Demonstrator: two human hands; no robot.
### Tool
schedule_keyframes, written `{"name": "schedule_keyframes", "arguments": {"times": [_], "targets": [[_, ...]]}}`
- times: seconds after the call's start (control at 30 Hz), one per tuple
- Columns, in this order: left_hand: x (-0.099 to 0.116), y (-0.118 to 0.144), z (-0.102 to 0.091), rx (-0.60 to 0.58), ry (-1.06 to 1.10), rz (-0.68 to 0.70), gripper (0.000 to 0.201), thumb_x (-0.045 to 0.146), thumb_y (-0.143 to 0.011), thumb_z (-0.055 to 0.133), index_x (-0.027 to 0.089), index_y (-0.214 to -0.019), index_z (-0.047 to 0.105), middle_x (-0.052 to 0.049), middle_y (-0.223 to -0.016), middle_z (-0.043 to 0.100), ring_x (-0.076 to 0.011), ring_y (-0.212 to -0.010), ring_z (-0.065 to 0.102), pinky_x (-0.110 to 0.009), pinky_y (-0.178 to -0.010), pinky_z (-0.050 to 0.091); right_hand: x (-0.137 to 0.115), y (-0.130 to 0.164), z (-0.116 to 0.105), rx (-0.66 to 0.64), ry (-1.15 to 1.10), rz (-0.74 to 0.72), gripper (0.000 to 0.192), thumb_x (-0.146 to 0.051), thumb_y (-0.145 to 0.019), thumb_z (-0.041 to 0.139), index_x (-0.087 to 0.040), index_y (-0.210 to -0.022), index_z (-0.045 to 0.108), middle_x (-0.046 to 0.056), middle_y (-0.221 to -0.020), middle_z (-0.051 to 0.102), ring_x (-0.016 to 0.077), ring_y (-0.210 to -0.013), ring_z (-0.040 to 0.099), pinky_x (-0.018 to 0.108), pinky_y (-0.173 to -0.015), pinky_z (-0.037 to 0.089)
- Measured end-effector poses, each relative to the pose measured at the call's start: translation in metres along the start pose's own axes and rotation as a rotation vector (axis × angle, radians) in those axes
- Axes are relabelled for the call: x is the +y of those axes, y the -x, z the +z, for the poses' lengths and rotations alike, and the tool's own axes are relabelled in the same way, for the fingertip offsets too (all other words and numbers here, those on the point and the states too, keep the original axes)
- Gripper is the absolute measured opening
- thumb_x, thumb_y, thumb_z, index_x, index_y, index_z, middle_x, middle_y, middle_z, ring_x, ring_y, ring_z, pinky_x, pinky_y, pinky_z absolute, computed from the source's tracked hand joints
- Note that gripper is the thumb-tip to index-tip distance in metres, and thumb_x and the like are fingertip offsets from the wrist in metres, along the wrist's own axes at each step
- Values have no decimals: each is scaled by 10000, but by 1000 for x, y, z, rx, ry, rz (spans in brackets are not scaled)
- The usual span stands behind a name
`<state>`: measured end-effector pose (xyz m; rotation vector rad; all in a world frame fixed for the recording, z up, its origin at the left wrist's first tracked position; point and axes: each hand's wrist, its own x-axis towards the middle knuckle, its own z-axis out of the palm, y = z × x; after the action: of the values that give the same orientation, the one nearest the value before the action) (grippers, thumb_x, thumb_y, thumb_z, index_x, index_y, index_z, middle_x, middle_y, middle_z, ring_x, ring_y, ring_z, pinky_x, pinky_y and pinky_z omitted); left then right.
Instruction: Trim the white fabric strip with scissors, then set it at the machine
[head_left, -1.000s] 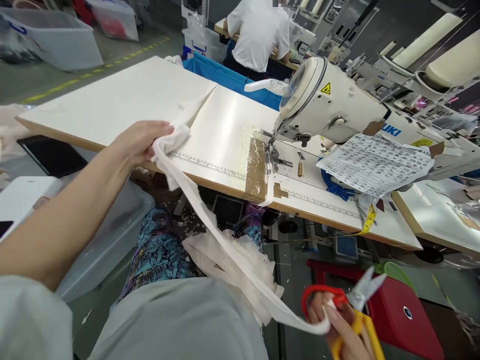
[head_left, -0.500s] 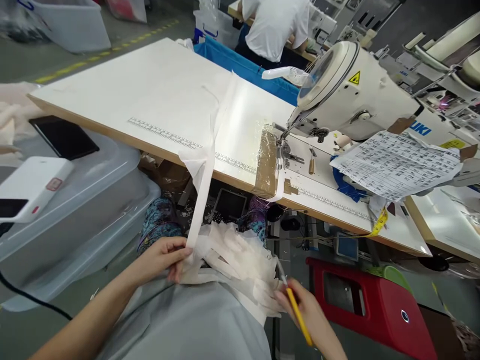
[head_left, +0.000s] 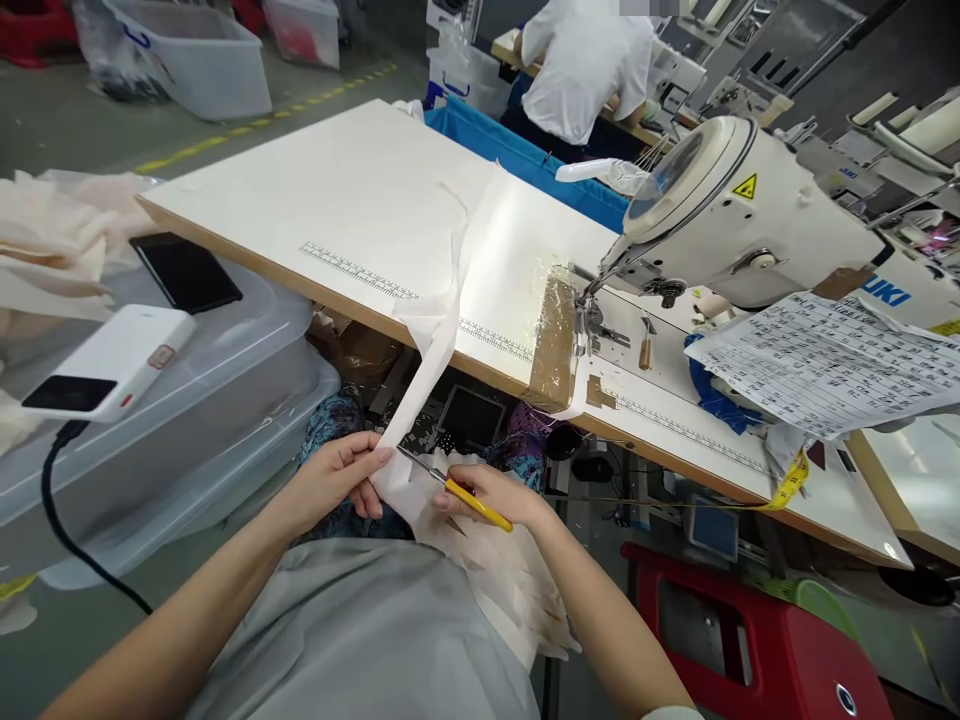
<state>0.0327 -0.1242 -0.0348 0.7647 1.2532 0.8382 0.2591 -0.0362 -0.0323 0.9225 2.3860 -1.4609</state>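
A long white fabric strip (head_left: 433, 350) hangs from the white sewing table (head_left: 337, 200) down to my lap. My left hand (head_left: 337, 480) pinches the strip's lower part just below the table edge. My right hand (head_left: 487, 495) grips yellow-handled scissors (head_left: 457, 488), whose blades point left and touch the strip beside my left fingers. A heap of white fabric pieces (head_left: 510, 580) lies on my lap under my right forearm.
A white sewing machine (head_left: 742, 220) stands on the table at right, with a printed paper sheet (head_left: 825, 360) beside it. Clear plastic bins (head_left: 187, 400) at left carry a power bank (head_left: 112, 360) and a phone (head_left: 184, 272). A red stool (head_left: 750, 640) sits lower right. Another person (head_left: 585, 60) works behind.
My left hand left the table edge and came down to my lap, gripping the strip there. My right hand brought the scissors leftwards up to the strip. The view shifted left.
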Motion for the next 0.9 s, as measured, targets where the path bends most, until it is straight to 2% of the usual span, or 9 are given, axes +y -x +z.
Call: {"name": "schedule_keyframes", "arguments": {"times": [0.13,0.23,0.43,0.53,0.7,0.9], "targets": [[-5,-4,-5,-18,26,16,460,605,-733,695,161,-816,605,-2,-486,635,-114,-432,572,-163,-385,400,0,-9,-2,-13,-24,-22,516,-652,-823,543,-195,-628,400,-55,-617,366,95,-565,332,233,-497,242],[-6,-7,-8,-32,49,-4,424,571,-747,708,158,-804,628,-21,-520,664,-116,-458,584,-167,-413,427,2,-12,-4,4,10,-41,537,-671,-819,535,-200,-613,379,-58,-601,355,95,-553,325,235,-500,237],[-4,-11,-8,-23,76,-31,423,569,-715,734,159,-753,637,-35,-523,676,-128,-470,597,-181,-433,443,-3,-12,-4,121,278,-6,490,-616,-829,595,-194,-635,440,-56,-584,389,92,-533,297,241,-512,192],[-6,-12,-8,-27,95,-32,438,581,-683,752,163,-719,629,-26,-497,660,-125,-457,589,-174,-417,426,-7,-12,-2,168,394,44,469,-618,-828,605,-196,-666,480,-44,-585,424,101,-535,332,246,-517,175],[-11,-14,-11,-38,122,-34,424,564,-691,758,160,-717,633,-21,-496,660,-113,-451,583,-161,-412,418,-9,-12,1,191,448,86,468,-622,-827,607,-192,-671,510,-20,-591,491,117,-555,427,246,-528,173],[-12,-17,-12,-45,137,-46,436,567,-681,767,156,-700,623,-23,-482,653,-105,-437,573,-152,-407,415,-10,-15,0,185,494,96,473,-632,-827,594,-196,-665,509,-13,-584,505,123,-540,437,255,-520,163]]}}
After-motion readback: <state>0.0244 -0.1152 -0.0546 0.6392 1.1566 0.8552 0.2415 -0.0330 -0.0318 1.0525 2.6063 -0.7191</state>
